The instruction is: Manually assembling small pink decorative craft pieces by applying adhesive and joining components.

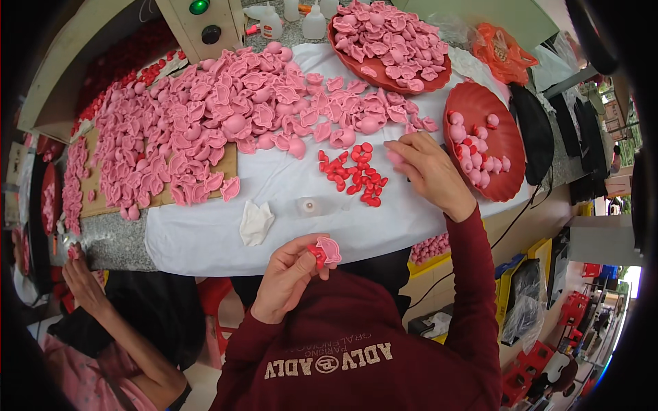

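Near the table's front edge, my left hand (282,277) pinches a hollow pink plastic shell (330,249) together with a small red bow-shaped piece (317,255). My right hand (433,172) is closed at the fingertips on a small pink piece (395,157), partly covered by the fingers. It hovers between a little heap of red bow-shaped pieces (353,175) and a red scalloped plate (504,168) holding several joined pink pieces with red parts. A small clear bottle (309,206) with a pale tip and a crumpled white cloth (257,222) rest between the hands.
A large pile of pink shells (205,116) spreads over the white-covered table (199,243) and cardboard. A heaped red plate (439,81) stands at the back. White squeeze bottles (314,24) and an orange bag (504,53) lie beyond. Another person's hand (83,281) works at left.
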The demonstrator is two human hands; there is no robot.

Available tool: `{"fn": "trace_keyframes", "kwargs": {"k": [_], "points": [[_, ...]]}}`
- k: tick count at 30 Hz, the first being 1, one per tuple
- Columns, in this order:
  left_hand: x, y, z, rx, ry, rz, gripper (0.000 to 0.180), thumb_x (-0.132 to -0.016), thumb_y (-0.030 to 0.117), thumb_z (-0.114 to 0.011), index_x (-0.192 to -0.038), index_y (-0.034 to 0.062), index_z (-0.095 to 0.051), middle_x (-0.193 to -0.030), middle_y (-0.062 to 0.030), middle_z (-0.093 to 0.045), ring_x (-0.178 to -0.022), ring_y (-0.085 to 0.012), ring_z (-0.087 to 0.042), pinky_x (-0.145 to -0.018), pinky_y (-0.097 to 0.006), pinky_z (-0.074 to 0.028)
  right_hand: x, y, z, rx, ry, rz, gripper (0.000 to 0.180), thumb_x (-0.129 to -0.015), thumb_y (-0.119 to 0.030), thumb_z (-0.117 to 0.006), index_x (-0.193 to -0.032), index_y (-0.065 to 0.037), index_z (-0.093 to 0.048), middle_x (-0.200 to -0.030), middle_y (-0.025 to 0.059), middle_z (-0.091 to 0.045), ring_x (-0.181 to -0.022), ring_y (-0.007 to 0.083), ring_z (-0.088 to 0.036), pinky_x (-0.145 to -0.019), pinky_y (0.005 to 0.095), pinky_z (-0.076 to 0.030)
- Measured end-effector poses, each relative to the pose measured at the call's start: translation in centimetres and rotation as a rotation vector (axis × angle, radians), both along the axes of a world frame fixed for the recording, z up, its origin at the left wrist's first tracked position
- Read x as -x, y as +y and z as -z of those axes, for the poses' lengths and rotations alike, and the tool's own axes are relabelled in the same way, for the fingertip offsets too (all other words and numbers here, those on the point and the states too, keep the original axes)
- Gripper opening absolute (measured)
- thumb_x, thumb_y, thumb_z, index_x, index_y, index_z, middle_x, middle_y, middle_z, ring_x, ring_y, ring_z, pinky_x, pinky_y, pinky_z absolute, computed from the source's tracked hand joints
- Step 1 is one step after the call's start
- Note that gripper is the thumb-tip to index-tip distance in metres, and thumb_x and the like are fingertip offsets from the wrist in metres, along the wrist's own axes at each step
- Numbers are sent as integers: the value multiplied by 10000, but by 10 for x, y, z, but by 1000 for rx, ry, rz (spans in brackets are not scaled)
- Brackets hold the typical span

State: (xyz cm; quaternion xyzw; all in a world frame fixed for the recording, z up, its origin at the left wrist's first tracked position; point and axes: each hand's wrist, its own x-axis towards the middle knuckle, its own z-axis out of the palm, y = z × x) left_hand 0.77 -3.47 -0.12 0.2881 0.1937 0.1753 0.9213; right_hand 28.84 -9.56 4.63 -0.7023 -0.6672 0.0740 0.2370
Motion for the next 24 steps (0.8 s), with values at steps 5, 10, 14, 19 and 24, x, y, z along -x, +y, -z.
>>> {"fn": "trace_keyframes", "kwargs": {"k": [5, 10, 14, 19, 24], "points": [[-10, -3, 0, -42, 27, -64, 318, -874, 111, -525, -1165, -13, -490, -999, -104, -581, -832, -169, -565, -678, -270, -462, 68, -27, -24, 3, 459, 211, 342, -663, -80, -696, -995, -33, -626, -858, 62, -576, -761, 183, -528, -667, 278, -418], [-15, -8, -1, -61, 34, -86, 317, -852, 60, -548, -1157, -21, -510, -1002, -90, -588, -843, -133, -557, -734, -260, -465, 106, -35, -8, -162, 442, 64, 516, -539, -162, -795, -1018, -51, -640, -826, 55, -576, -730, 162, -516, -615, 259, -414], [-12, -11, 2, -62, 26, -78, 320, -833, 18, -559, -1147, -25, -519, -1019, -103, -597, -884, -136, -571, -781, -261, -473, 112, -34, -2, -131, 487, 30, 505, -542, -176, -786, -1009, -48, -644, -810, 54, -568, -725, 166, -510, -613, 263, -413], [-12, -10, 1, -46, 58, -70, 316, -817, -10, -561, -1131, -25, -536, -965, -92, -612, -874, -126, -569, -804, -256, -461, 111, -35, 1, -144, 320, -70, 562, -541, -190, -781, -1057, -43, -613, -808, 60, -549, -699, 189, -492, -594, 282, -415], [-13, -10, 3, -7, 19, -57, 265, -799, -25, -577, -1064, -25, -568, -949, -92, -615, -891, -123, -569, -798, -252, -464, 122, -35, -1, -130, 164, -70, 628, -565, -156, -768, -1134, -18, -541, -839, 82, -522, -698, 218, -483, -590, 318, -421]]}}
